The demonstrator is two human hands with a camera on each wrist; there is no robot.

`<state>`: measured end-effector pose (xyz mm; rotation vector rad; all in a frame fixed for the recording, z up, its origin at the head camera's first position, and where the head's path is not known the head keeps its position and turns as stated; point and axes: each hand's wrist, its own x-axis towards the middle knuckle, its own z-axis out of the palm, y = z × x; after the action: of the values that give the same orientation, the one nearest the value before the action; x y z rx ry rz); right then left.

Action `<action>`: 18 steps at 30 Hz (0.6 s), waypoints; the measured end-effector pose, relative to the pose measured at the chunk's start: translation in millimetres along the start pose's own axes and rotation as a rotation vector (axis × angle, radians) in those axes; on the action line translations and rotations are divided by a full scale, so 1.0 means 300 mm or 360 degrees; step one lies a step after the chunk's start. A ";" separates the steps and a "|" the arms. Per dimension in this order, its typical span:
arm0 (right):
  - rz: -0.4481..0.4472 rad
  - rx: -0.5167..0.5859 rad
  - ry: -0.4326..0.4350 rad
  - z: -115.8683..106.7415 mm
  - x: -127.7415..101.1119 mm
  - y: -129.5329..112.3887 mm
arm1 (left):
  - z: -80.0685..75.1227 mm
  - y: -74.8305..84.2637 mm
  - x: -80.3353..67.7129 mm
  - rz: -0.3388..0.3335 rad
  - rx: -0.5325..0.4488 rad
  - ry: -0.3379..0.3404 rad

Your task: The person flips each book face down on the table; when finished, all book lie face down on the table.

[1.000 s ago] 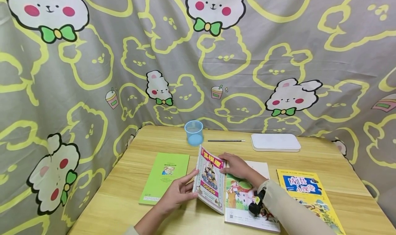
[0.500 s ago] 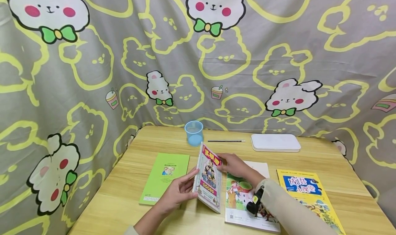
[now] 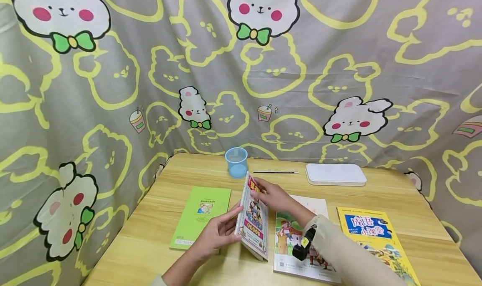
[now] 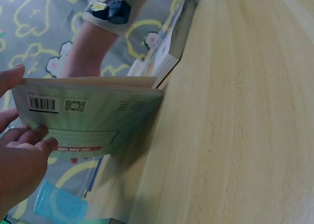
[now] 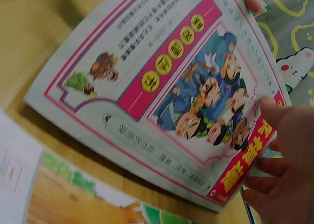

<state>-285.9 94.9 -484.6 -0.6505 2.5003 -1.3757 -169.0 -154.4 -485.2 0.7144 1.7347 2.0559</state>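
Observation:
In the head view, a paperback book [image 3: 253,223] with a white and pink illustrated cover stands tilted upright over the table's middle. My left hand [image 3: 216,232] grips it by the spine side, with the thumb in front. Its fingers lie against the pale green back cover [image 4: 98,118] with a barcode, seen in the left wrist view. My right hand [image 3: 276,197] holds the top right part of the book. In the right wrist view that hand [image 5: 289,155] has its thumb on the front cover and the other fingers beyond the edge.
A green book [image 3: 201,217] lies left on the wooden table [image 3: 128,244]. To the right lie a white picture-covered book [image 3: 288,263], partly under my right forearm, and a yellow book [image 3: 376,236]. Behind stand a blue cup [image 3: 237,164], a thin pencil-like stick [image 3: 275,172] and a white case [image 3: 335,174].
My right hand has shifted left and slightly up along the book. The book's right side has swung leftward, so its cover appears narrower. The left hand has stayed nearly in place.

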 end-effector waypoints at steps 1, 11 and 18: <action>0.0004 0.0015 0.0005 0.001 0.002 -0.009 | 0.001 0.002 0.000 0.0005 0.0005 -0.0001; -0.0025 0.0149 0.0003 -0.002 0.005 -0.092 | 0.008 0.033 -0.006 0.0044 0.0090 -0.0013; -0.0046 0.0255 -0.0072 -0.004 0.014 -0.113 | 0.005 0.053 -0.014 0.0073 0.0212 -0.0009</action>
<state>-280.8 78.0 -455.3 -0.6781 2.3245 -1.5344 -163.9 -158.6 -469.9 0.8059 1.8829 1.9795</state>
